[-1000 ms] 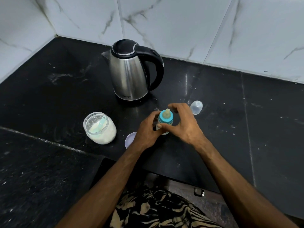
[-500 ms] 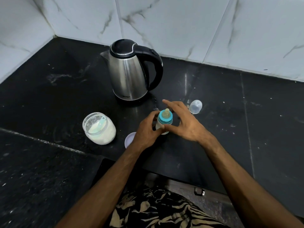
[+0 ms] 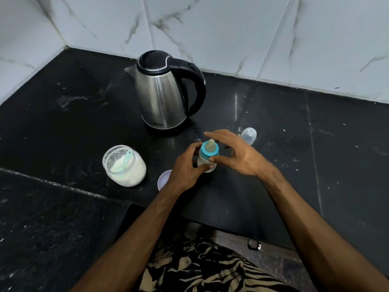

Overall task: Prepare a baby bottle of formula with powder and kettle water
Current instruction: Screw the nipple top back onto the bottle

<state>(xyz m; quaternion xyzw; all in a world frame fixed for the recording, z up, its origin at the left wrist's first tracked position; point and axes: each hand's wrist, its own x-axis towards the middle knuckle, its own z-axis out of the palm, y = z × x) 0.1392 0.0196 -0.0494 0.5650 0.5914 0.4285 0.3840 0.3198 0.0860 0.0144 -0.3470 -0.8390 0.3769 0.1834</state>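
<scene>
Bottle upright on counter | left hand grips body | right hand spread, thumb touching collar

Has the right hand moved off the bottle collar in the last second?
Yes. The right hand has opened, its fingers lifting toward the kettle; only the thumb touches the bottle.

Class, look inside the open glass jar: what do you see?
Inside the glass jar: white powder and a pale scoop. The scoop's bowl end is buried, so hidden.
</scene>
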